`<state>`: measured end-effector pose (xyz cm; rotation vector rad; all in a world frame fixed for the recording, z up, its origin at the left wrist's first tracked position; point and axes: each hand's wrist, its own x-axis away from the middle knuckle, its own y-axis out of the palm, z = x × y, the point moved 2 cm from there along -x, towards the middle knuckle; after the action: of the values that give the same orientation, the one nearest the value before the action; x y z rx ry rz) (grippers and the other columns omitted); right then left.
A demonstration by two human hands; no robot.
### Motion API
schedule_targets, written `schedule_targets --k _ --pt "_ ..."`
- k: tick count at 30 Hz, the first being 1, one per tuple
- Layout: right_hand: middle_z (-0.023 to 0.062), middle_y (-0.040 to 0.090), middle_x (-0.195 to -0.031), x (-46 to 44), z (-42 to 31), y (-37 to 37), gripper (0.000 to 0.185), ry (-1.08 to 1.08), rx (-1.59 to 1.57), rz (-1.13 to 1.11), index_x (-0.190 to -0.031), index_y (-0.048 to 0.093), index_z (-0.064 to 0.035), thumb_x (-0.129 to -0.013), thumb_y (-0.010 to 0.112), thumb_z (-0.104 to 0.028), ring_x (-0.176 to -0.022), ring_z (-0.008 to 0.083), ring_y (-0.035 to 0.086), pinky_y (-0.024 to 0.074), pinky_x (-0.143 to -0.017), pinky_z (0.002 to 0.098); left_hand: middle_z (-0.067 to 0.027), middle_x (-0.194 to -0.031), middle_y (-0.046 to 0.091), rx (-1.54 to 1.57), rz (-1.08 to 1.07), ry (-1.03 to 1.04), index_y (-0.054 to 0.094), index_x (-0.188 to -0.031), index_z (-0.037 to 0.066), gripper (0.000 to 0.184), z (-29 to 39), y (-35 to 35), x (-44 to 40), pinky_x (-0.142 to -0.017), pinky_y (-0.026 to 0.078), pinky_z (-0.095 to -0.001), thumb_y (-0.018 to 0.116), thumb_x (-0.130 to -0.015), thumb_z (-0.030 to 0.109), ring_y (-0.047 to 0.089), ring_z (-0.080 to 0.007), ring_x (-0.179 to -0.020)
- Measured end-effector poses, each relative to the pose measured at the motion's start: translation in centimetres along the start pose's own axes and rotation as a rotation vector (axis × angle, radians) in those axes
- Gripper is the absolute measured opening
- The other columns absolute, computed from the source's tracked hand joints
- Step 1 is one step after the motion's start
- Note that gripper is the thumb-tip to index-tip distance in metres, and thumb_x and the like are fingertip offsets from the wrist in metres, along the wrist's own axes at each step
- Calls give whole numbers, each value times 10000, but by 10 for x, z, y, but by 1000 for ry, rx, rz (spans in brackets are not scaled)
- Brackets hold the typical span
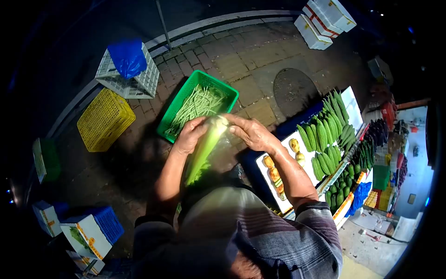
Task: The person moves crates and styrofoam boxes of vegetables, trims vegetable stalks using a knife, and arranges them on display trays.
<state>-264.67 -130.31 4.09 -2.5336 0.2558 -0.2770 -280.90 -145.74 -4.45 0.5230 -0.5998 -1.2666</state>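
Observation:
A bunch of celery (203, 153) is held in front of my body, its pale root end up and its leaves hanging down toward my lap. My left hand (191, 135) is closed on the side of the bunch near the root end. At the root end, the fingers of my right hand (253, 134) pinch the pale base; its exact grip is partly blurred. Just beyond both hands, a green plastic basket (166, 111) on the paving holds long beans (197, 104).
Yellow crates (103, 122) and a white crate (146, 79) with a blue bag (127, 58) stand left. On the right, a stall carries bitter gourds (323, 132), cucumbers (341, 188) and yellowish produce (274, 174). Foam boxes (320, 28) are stacked at the back; more boxes (86, 237) stand lower left.

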Motion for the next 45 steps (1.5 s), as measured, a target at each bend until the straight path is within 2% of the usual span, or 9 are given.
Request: schedule_targets --k 2,10,12,14,16,19,32,37,45 --pt "212 625 -1276 -4 -2 1 457 14 17 -8 -1427 478 -88 -1024 505 -301 -1166 383 613 496 -954 428 -189 -1126 669 -6 44 16 509 -1284 -77 472 -8 -10 -2 -826 588 -392 620 -975 262 707 -302 -928" --pt "165 660 -1251 -16 53 13 489 10 -89 126 -1449 464 -89 -1038 492 -353 -1024 272 665 538 -872 381 -303 -1098 659 58 107 10 498 -1311 -81 580 -6 -31 1 -808 587 -481 525 -1000 407 700 -390 -892" --pt "88 667 -956 -26 58 16 509 106 -237 227 -1401 508 -27 -1028 521 -373 -766 146 581 516 -718 297 -296 -1069 668 147 25 0 524 -1298 -56 588 4 -25 -5 -799 588 -492 489 -1004 452 697 -406 -870" --pt "21 601 -841 -42 59 24 484 209 -436 237 -1318 553 -7 -1011 557 -379 -694 92 505 453 -632 265 -259 -1018 683 575 72 -183 584 -1238 -9 549 -4 -26 -15 -708 597 -490 490 -992 473 698 -388 -843" --pt "-47 527 -739 -56 56 34 426 282 -619 272 -1175 627 7 -989 602 -375 -633 42 426 370 -546 237 -246 -997 687 562 112 -125 591 -1232 0 543 -5 -32 -22 -666 599 -474 532 -959 465 695 -382 -822" --pt "-54 553 -729 -62 69 48 288 352 -648 322 -929 658 -48 -966 646 -333 -630 45 445 363 -559 223 -238 -1031 687 508 271 -13 574 -1282 14 583 -5 -30 -36 -676 609 -433 550 -927 477 700 -359 -830" --pt "6 661 -841 -47 91 95 242 403 -680 250 -1043 638 -8 -922 688 -211 -679 64 565 470 -608 229 -137 -1204 665 658 259 -110 599 -1275 38 469 -16 -42 -72 -834 584 -484 470 -1006 401 671 -307 -999" --pt "15 669 -831 -40 101 93 302 379 -611 269 -1080 646 33 -895 686 -204 -683 81 576 471 -640 238 -234 -1083 682 672 261 -65 605 -1250 1 548 -21 -40 -81 -765 582 -524 524 -955 456 687 -384 -890" --pt "19 658 -775 -29 99 81 276 400 -639 252 -1026 641 43 -913 643 -209 -638 79 562 451 -589 248 -151 -1131 691 635 188 -83 636 -1221 36 457 -49 -73 -88 -803 585 -514 518 -991 413 685 -346 -959"
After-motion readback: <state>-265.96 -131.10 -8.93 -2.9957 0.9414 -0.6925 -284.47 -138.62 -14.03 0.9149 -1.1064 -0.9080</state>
